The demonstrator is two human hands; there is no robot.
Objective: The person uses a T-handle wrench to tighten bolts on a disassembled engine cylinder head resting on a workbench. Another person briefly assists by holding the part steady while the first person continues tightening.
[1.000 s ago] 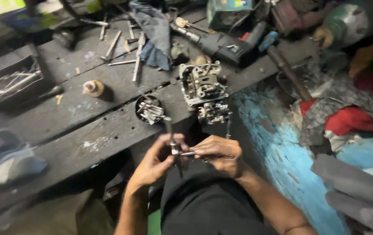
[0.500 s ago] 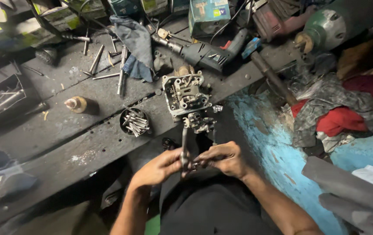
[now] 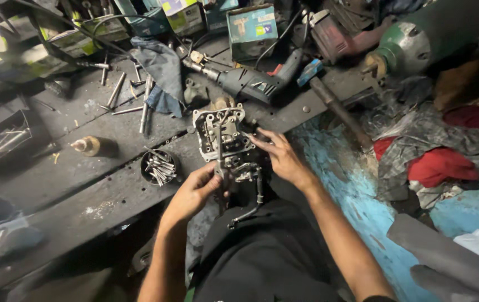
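A grey metal engine part [image 3: 221, 132] with ports and studs sits at the front edge of the dark wooden workbench [image 3: 71, 184]. My left hand [image 3: 194, 190] grips a thin metal rod-like tool [image 3: 219, 146] that stands upright against the part's near side. My right hand [image 3: 279, 157] rests on the right side of the part, fingers spread over it. A bent thin metal piece [image 3: 250, 201] hangs below the part, over my dark-clothed lap.
A small black cup of bolts [image 3: 159, 166] stands left of the part. A brown-capped bottle [image 3: 89, 146] lies further left. Power drill [image 3: 250, 83], blue rag [image 3: 161, 70], loose rods, boxes at the back. A blue painted surface [image 3: 340, 196] and red cloth [image 3: 435, 165] lie right.
Both hands moved up from my lap to the engine part. The left hand carried the thin tool up against it; the right hand let go and now lies on the part.
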